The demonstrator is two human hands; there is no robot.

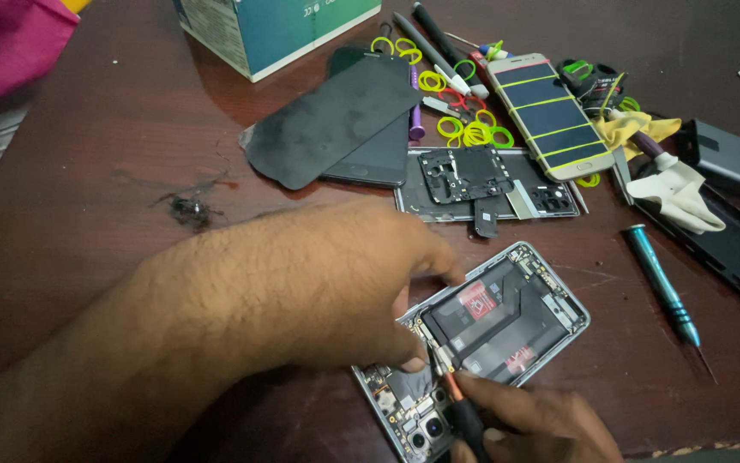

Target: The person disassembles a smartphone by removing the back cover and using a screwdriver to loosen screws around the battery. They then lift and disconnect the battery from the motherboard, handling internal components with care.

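An opened phone (507, 321) lies back-up on the dark wooden table (113, 171), its battery and circuit board exposed. My left hand (327, 283) rests across its upper left part, thumb and fingers pressing on the frame. At the bottom edge, my right hand (533, 424) grips a small screwdriver (456, 407) with an orange collar, its tip set on the board near the phone's middle left.
Behind lie a removed back panel with black covers (473, 184), a dark phone under a loose black screen panel (336, 120), a phone bound with yellow rubber bands (550, 116), loose bands, tools, a teal screwdriver (661, 287), a box (276, 30) and a black tray (739, 244).
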